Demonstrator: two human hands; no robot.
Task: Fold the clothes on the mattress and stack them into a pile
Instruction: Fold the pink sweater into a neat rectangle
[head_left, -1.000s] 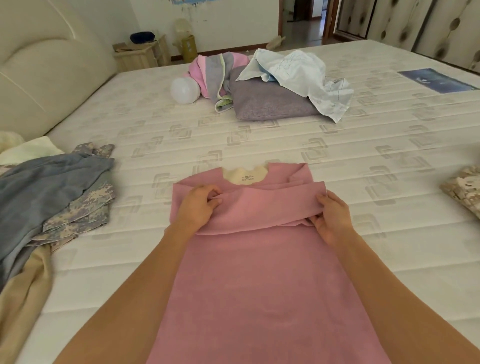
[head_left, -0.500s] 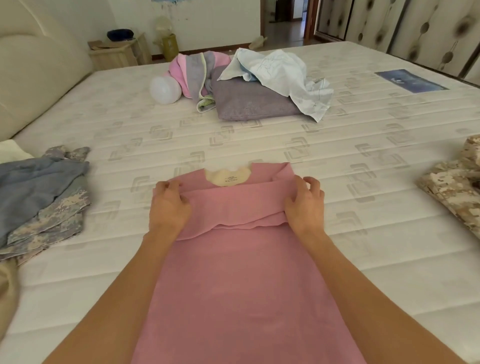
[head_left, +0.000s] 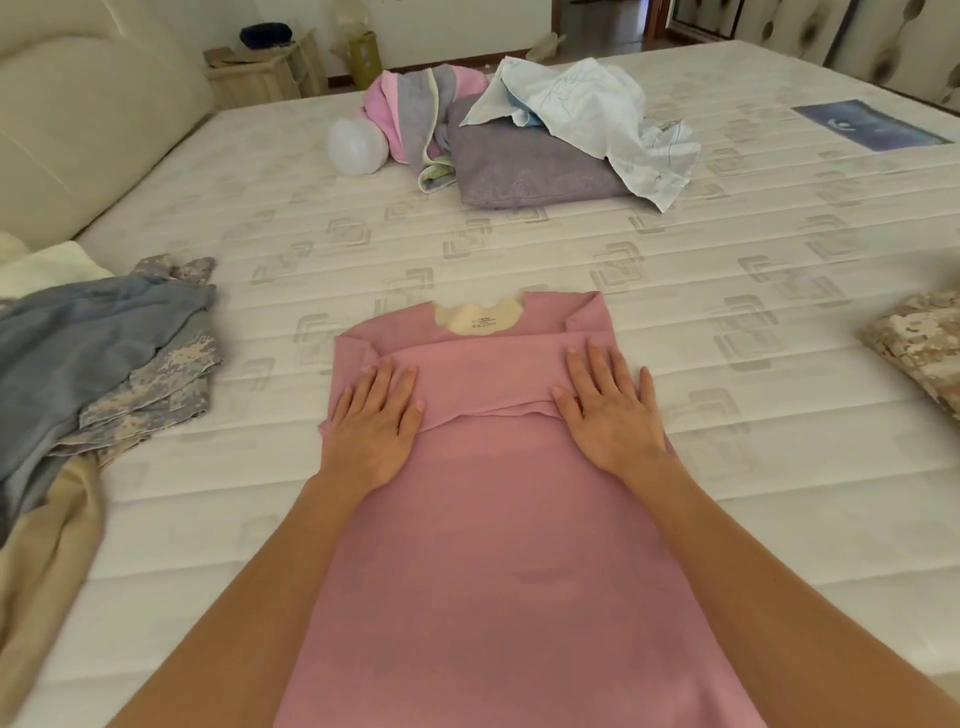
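Hands have gone from pinching the folded sleeves to lying flat: left hand (head_left: 375, 422) and right hand (head_left: 609, 415) press the pink top (head_left: 498, 545) (sleeves set), so lengthwise folding likely follows.

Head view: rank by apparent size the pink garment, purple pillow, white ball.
1. pink garment, largest, though it lies nearest the camera
2. purple pillow
3. white ball, smallest
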